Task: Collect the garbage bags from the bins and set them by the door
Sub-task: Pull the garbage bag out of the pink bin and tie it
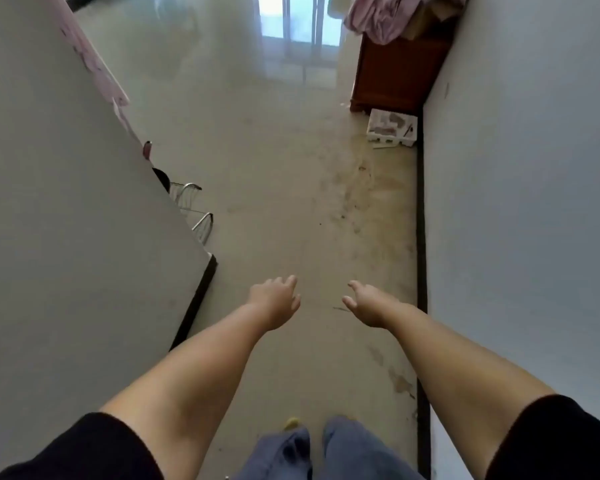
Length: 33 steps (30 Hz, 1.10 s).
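I see stained floor (291, 202) between two walls | wooden cabinet (395, 74) far right, pink cloth (381, 19) atop | foam packing (392, 128) at its foot | wire rack (194, 209) left | left hand (274, 303), right hand (368, 306) outstretched, fingers loose, holding nothing | garbage bags: cannot tell where.

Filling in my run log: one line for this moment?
left hand open, empty | right hand open, empty | no bag or bin visible

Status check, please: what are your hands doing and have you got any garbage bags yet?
Left hand and right hand open, holding nothing. No bags or bins in view. White foam tray on the floor ahead.
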Available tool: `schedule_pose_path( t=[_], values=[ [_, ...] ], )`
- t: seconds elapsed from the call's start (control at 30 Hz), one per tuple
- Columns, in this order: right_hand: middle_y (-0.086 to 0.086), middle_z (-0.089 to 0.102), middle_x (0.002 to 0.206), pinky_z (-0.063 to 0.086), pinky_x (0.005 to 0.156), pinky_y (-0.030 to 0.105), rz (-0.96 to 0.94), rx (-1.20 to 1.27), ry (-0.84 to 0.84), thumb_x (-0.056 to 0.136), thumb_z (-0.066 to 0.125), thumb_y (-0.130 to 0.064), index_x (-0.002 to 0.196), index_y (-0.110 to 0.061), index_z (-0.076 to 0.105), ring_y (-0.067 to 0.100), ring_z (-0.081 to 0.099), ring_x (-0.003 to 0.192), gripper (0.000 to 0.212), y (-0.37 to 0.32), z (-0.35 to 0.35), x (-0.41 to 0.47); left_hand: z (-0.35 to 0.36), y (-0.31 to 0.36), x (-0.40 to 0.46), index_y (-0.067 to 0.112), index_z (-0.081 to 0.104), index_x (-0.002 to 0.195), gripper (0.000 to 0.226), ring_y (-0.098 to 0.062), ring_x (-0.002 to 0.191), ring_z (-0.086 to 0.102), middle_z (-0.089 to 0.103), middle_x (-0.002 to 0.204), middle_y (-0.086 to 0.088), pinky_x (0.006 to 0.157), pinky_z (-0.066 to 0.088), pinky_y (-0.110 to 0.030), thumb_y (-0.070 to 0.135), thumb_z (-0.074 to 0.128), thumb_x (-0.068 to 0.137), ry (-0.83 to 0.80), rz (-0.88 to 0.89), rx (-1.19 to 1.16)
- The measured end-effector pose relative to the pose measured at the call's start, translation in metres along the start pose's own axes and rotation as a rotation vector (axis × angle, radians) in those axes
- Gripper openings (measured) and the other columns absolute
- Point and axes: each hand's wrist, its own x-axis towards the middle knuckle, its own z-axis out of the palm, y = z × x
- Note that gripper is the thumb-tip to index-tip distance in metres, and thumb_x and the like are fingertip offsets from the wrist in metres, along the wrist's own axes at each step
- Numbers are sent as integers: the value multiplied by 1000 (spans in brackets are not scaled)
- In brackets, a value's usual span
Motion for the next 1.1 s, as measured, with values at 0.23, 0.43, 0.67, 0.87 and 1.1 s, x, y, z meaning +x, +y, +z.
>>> schedule_pose_path(
  t=[0.23,0.43,0.67,0.87,1.1],
  values=[
    [15,33,150,32,111,42,30,-27,-74,100,30,-41,146,-11,25,32,35,136,55,8,-25,35,-12,-1,45,13,41,132,44,-31,121,52,53,133,-12,92,44,-39,40,28,100,-85,17,32],
    [16,34,150,33,110,43,22,-59,-80,100,30,-41,146,-11,25,32,36,135,56,25,-93,102,-51,3,128,12,42,131,44,-31,121,52,54,132,-12,92,43,-38,39,28,100,-95,-27,28],
    [14,32,151,36,109,43,-11,-170,-70,99,30,-43,149,-15,18,31,38,135,58,33,-213,200,-116,14,246,13,42,131,41,-33,117,54,53,133,-13,91,44,-38,36,30,99,-124,-161,-58],
    [18,33,149,35,108,42,-87,-307,-73,100,29,-41,147,-9,19,34,39,133,58,10,-302,285,-168,0,329,11,42,132,43,-34,118,54,53,134,-15,92,44,-38,36,32,99,-76,-211,-126],
    [19,33,148,35,107,42,-178,-402,-81,100,30,-41,148,-10,19,35,40,133,58,-67,-383,404,-222,-74,441,12,41,134,45,-34,120,52,52,135,-15,96,45,-40,37,34,98,-49,-289,-215]
  ],
)
